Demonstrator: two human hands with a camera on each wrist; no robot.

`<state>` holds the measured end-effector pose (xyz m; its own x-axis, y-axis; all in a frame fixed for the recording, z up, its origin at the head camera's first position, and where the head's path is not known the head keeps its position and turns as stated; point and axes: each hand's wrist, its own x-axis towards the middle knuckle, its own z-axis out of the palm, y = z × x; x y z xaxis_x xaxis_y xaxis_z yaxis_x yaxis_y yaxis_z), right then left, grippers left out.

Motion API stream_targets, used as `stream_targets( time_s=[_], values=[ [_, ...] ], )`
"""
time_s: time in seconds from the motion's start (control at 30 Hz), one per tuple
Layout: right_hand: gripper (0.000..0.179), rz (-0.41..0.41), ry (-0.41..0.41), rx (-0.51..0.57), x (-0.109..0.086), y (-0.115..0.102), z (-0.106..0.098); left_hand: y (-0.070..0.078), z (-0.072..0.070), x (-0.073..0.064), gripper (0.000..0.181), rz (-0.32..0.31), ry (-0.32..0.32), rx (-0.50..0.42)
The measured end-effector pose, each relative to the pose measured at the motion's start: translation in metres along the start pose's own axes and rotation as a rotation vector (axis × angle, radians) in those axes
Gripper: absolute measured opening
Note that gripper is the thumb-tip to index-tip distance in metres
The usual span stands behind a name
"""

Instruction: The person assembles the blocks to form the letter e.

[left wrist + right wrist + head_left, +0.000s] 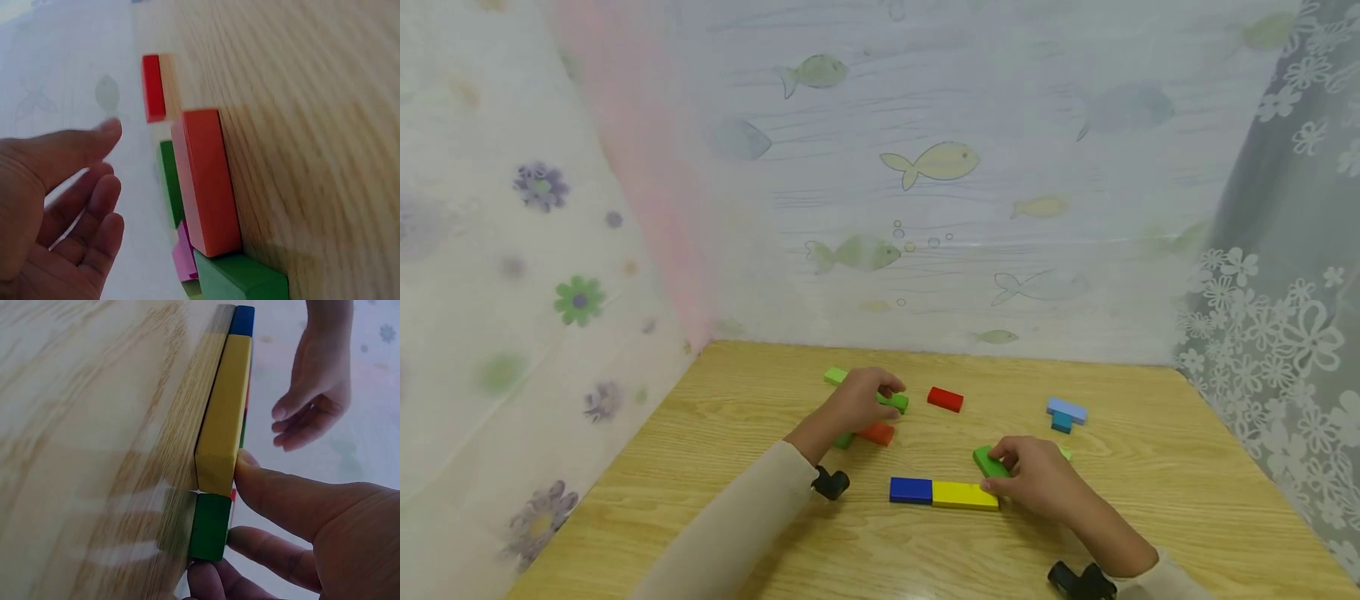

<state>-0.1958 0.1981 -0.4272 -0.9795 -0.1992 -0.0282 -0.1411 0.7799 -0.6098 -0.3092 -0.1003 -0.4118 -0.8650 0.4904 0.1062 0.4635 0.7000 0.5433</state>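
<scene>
A green block (989, 462) is in my right hand (1037, 477), gripped between thumb and fingers on the table. It stands at the right end of a yellow block (962, 495), angled away from me in the head view. My right thumb is at the yellow block's edge in the right wrist view. Left of the yellow block, a dark blue block (911, 490) adjoins it end to end. My left hand (862, 395) hovers with loosely bent fingers and nothing in it. Near it lie an orange-red block (209, 181), green blocks and a purple block (185, 255), partly hidden.
A red block (945, 399) lies alone toward the back of the table (715, 467). At the right are a light blue block (1067, 409) and a teal block (1062, 422), touching. A light green block (1065, 453) is mostly hidden behind my right hand.
</scene>
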Motion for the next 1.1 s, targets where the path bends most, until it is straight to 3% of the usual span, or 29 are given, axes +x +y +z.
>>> stream_targets(
  time_s=[0.33,0.87,1.1],
  values=[
    [0.039,-0.01,0.006,0.002,0.0,0.001,0.002,-0.017,0.001,0.018,0.05,-0.011,-0.07,0.043],
    [0.038,-0.005,0.008,0.003,0.002,0.001,0.002,-0.039,0.003,0.025,0.048,-0.079,-0.103,-0.111],
    [0.039,0.0,0.014,0.004,0.002,0.002,0.002,-0.043,0.007,0.03,0.042,-0.094,-0.074,-0.149]
  ],
)
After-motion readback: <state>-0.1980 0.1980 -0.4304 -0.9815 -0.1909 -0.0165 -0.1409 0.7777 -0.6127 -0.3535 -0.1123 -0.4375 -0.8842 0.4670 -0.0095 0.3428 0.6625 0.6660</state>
